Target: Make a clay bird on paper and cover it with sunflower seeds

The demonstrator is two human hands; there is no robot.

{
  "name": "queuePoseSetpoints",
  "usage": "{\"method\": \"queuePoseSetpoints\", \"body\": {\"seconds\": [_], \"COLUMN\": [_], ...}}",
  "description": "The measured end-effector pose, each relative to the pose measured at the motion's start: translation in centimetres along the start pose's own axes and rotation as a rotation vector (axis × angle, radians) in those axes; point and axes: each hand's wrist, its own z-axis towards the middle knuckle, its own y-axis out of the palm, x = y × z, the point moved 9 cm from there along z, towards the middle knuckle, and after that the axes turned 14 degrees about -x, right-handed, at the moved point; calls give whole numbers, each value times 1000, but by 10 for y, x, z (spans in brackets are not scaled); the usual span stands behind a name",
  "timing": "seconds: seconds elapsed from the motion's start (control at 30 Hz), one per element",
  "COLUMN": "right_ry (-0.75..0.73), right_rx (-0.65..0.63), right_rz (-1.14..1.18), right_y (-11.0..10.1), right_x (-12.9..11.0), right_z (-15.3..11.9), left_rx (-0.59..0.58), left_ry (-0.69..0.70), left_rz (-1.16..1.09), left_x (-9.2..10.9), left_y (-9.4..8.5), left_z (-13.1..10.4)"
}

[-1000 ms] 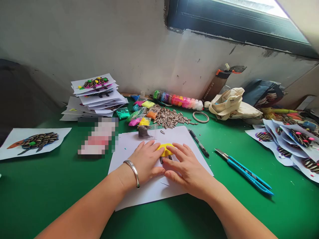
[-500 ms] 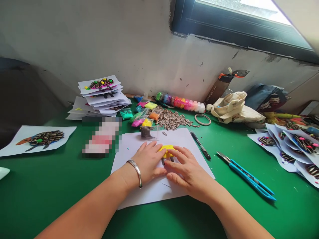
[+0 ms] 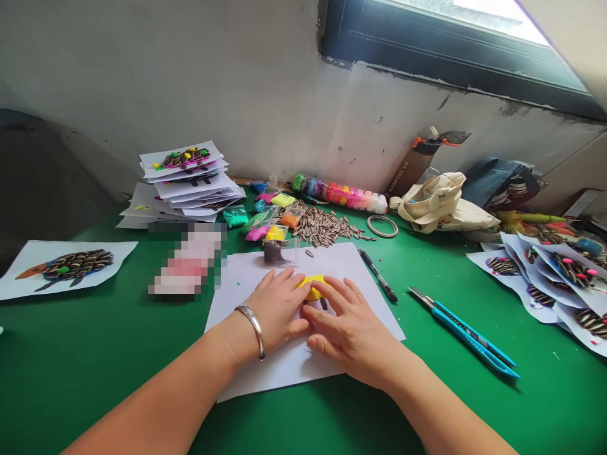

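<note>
White paper [image 3: 265, 379] lies on the green table, with a flat yellow clay shape [image 3: 313, 287] on it. Two small dark pieces [image 3: 324, 304] show at the lower edge of the yellow shape. My left hand [image 3: 277, 309], with a silver bracelet at the wrist, rests on the paper, its fingertips at the left side of the clay. From the other side, my right hand [image 3: 344, 322] touches the clay with spread fingers. Both hands are open. Part of the clay is hidden under the fingers.
Behind the paper are a bag of dark clay [image 3: 274, 251], colored clay packets and sunflower seeds [image 3: 317, 224]. A pen [image 3: 378, 275] and a blue cutter [image 3: 469, 335] lie right. Seed pictures stand stacked [image 3: 190, 189] at back left; others lie left [image 3: 71, 268] and right [image 3: 540, 278].
My right fingers have shifted slightly left over the lower part of the clay, covering more of the left dark piece. The whole view has moved slightly.
</note>
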Motion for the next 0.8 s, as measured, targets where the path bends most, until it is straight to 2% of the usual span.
{"method": "queuePoseSetpoints", "body": {"seconds": [0.27,0.47,0.8], "right_ry": [15,38,58], "right_rx": [10,21,27], "right_rz": [-10,-9,-11], "right_y": [0,3,2], "right_x": [-2,4,7], "right_z": [2,2,2], "left_rx": [19,-15,20], "left_ry": [4,-22,4], "left_rz": [5,-1,-2], "left_x": [-3,-4,-4], "left_y": [3,6,4], "left_z": [1,2,1]}}
